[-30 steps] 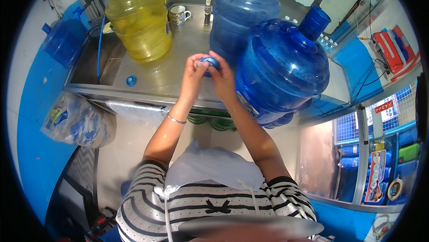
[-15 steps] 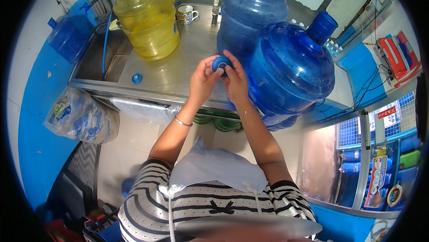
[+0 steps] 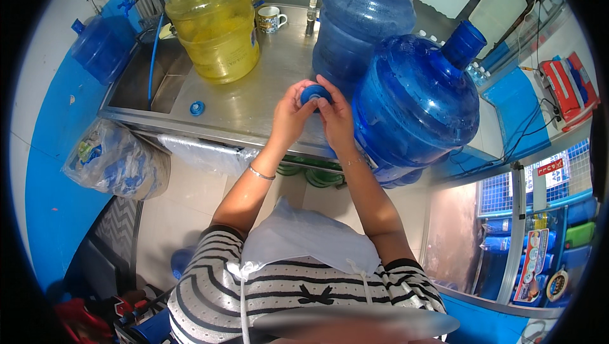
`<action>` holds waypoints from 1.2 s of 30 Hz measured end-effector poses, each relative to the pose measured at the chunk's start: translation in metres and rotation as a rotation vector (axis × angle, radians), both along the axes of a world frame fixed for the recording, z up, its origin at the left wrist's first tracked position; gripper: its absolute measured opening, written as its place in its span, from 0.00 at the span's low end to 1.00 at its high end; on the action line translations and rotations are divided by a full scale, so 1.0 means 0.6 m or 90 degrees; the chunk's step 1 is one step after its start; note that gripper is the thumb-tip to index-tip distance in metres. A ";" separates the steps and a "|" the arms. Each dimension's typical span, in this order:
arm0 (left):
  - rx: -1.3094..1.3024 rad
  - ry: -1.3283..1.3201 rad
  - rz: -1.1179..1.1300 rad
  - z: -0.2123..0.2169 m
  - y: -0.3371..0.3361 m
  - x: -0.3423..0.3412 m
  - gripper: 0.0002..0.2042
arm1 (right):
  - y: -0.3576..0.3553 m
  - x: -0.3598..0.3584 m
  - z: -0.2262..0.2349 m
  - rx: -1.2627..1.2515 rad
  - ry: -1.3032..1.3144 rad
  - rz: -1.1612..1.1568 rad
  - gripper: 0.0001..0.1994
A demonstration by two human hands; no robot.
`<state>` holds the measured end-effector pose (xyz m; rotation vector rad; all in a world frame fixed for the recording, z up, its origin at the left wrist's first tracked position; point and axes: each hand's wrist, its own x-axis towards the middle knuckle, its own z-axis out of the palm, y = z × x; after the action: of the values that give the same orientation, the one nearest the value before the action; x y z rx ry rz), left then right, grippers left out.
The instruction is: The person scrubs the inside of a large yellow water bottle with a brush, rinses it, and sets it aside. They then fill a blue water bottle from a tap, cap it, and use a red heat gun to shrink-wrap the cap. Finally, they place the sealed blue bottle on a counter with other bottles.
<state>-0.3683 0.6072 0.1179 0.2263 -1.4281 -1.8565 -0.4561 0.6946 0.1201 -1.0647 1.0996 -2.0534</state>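
Observation:
A round blue bottle cap [image 3: 315,94] is held between both my hands, over the front part of the steel counter [image 3: 247,106]. My left hand [image 3: 291,110] grips its left side, and my right hand [image 3: 336,113] grips its right, both thumbs on the near face. Just right of my hands stands a big blue water jug [image 3: 415,99] with an uncapped neck and wet-looking sides. Behind it is a second blue jug [image 3: 361,26]. Another blue cap [image 3: 197,108] lies on the counter to the left, apart from my hands.
A yellow jug [image 3: 219,33] stands at the counter's back left, beside a patterned mug [image 3: 269,20] and a small bottle [image 3: 311,17]. Left of these is a sink [image 3: 136,84] with a blue hose [image 3: 154,58]. A plastic bag of blue pieces [image 3: 117,160] sits below the counter's left end.
The cap has tilted in my fingers, and its pale centre now shows less. My hands stay close together at nearly the same spot. The whole view has shifted slightly.

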 end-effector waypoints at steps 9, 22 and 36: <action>-0.138 -0.068 0.143 -0.012 0.017 -0.004 0.15 | -0.007 -0.002 -0.019 -0.019 -0.044 -0.018 0.16; -0.140 0.026 0.072 0.039 0.033 -0.002 0.14 | 0.032 0.004 0.057 0.018 0.190 -0.094 0.18; -0.673 0.346 0.176 0.322 0.099 -0.160 0.21 | 0.195 -0.059 0.338 -0.188 0.115 -0.242 0.15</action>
<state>-0.4642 0.6664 0.3109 -0.5361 -1.6522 -0.6765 -0.4913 0.8118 0.3231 -1.2829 1.1850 -2.5208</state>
